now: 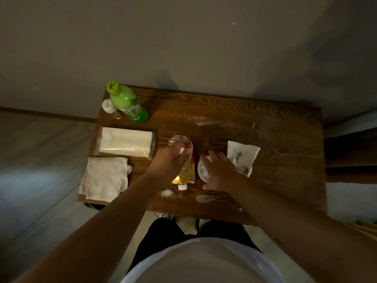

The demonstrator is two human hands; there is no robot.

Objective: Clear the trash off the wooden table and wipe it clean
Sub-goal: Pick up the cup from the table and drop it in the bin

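Observation:
A dark wooden table (275, 139) stands against the wall. My left hand (169, 160) is closed on crumpled clear plastic wrap (179, 139) near the table's middle, with a small white scrap between the fingers. Below it lies a yellow and red pouch (186, 174) with a white cap. My right hand (220, 170) reaches over a white lid or cup (203, 172), fingers spread, touching it. A dirty white napkin (242, 158) lies just right of that hand. White spill patches (204, 198) mark the front edge and the middle back.
A green bottle (128, 103) lies at the back left beside a small white round thing (109, 106). A pack of tissues (126, 142) and a folded white cloth (104, 178) sit along the left edge. A wall rises behind the table.

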